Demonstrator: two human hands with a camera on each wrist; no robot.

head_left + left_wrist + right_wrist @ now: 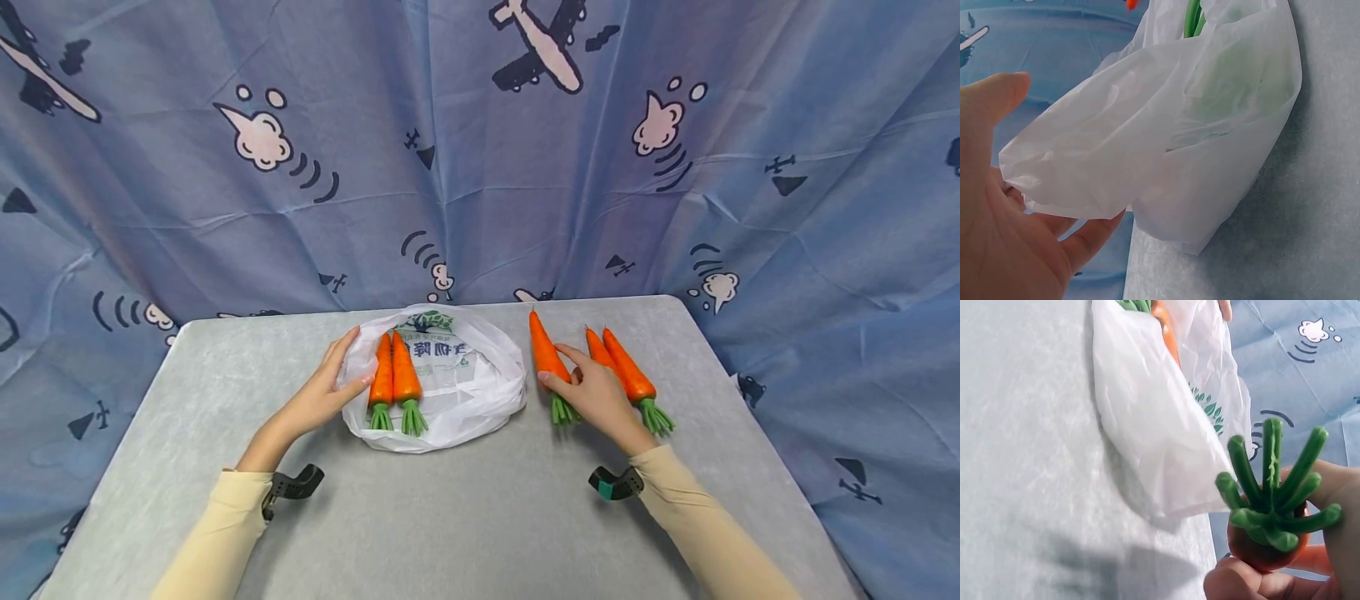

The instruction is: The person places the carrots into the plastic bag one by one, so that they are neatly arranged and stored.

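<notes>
A white plastic bag (457, 392) lies on the grey table (465, 517) with two orange carrots (395, 379) resting on it. My left hand (330, 387) holds the bag's left edge (1085, 181), thumb and fingers around the film. Right of the bag lie three more carrots. My right hand (592, 392) grips the leftmost of them (547, 354) near its green top (1272, 494). The other two carrots (626, 375) lie side by side just right of that hand.
A blue curtain (480, 150) with plane and cloud prints hangs behind and around the table. The table's near half (465, 533) is bare grey cloth. Black wrist mounts (296, 485) sit on both sleeves.
</notes>
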